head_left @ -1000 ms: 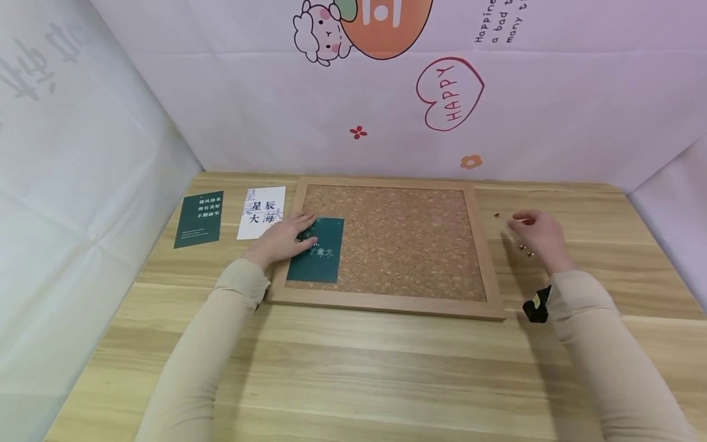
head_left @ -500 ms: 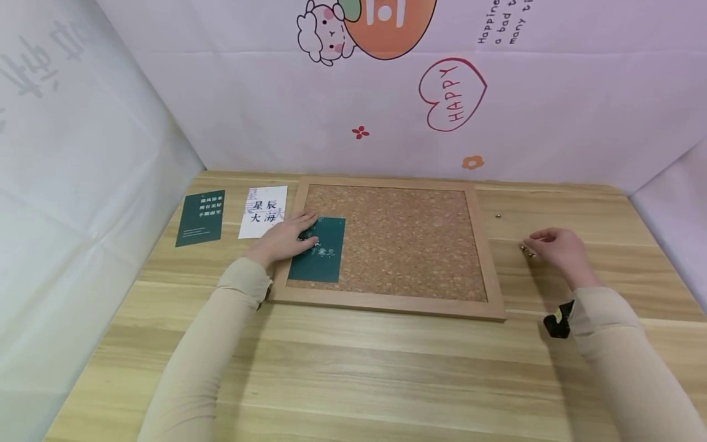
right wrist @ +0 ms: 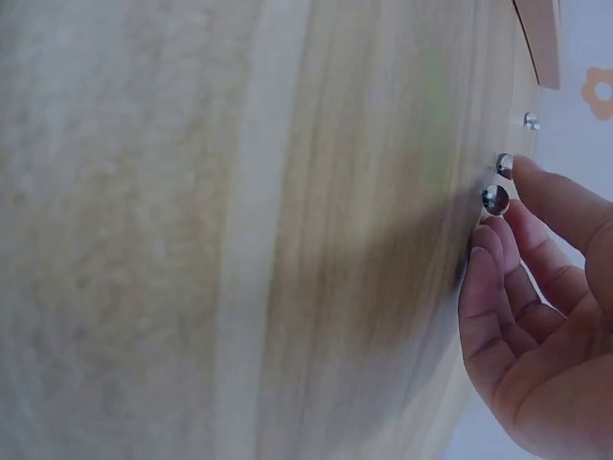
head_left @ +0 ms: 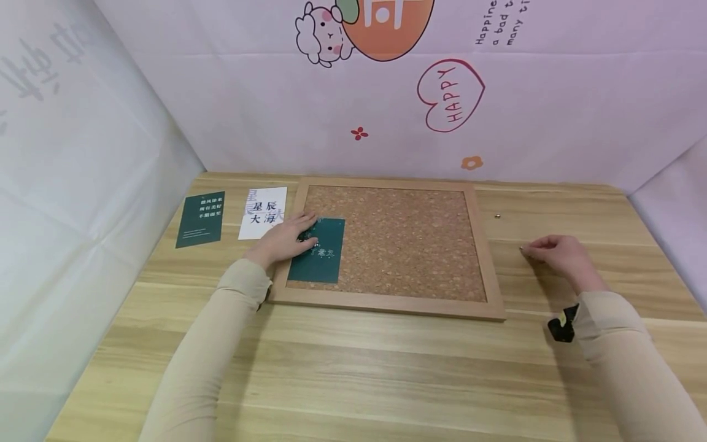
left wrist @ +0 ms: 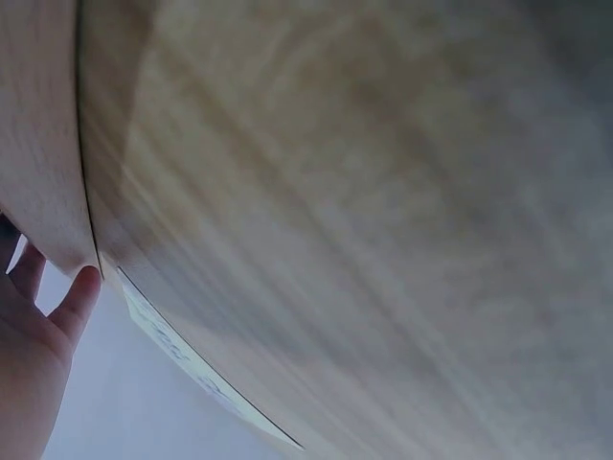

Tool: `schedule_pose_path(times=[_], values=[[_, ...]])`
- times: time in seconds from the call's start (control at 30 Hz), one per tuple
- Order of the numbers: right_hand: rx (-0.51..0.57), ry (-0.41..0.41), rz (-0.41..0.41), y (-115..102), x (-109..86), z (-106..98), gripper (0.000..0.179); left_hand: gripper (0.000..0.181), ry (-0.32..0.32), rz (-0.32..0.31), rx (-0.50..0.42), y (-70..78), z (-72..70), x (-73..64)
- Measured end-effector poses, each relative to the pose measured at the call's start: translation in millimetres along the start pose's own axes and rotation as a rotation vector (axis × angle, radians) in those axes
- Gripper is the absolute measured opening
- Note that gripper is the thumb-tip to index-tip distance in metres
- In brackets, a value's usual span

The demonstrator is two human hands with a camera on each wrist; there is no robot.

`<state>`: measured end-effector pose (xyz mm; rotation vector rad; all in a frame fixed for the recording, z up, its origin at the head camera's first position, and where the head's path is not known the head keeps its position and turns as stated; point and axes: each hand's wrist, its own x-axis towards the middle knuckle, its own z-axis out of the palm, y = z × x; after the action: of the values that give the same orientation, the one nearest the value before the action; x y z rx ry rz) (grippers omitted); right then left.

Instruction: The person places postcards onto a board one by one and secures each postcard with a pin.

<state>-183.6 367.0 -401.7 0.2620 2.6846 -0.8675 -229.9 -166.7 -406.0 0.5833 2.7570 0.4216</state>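
My left hand [head_left: 284, 239] lies on the left side of a framed cork board [head_left: 409, 245]. Its spread fingers rest on a dark green card [head_left: 316, 264] and cover part of it. In the left wrist view that hand [left wrist: 34, 335] shows only at the lower left. To the right of the board, the fingertips of my right hand [head_left: 563, 255] are at some small shiny thumbtacks. In the right wrist view, one thumbtack [right wrist: 495, 199] sits between the curled fingers and another touches a fingertip; whether either is pinched is unclear. A third thumbtack [head_left: 498, 216] lies apart, further back.
Left of the board lie a white card [head_left: 259, 205] with dark characters and another dark green card [head_left: 200, 220]. All stand on a wood-grain table [head_left: 375, 374]. A white printed cloth [head_left: 265, 104] hangs behind the table.
My right hand has moved back toward me and slightly right, from beside the far thumbtack to the nearer ones. My left hand has stayed on the green card.
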Motion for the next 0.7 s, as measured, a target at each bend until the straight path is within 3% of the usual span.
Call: schedule_pose_path(times=[0.7], values=[[-0.059, 0.008, -0.074, -2.6, 1.3, -1.3, 0.039, 0.065, 0.008, 0.005, -0.007, -2.7, 3.2, 1.2]])
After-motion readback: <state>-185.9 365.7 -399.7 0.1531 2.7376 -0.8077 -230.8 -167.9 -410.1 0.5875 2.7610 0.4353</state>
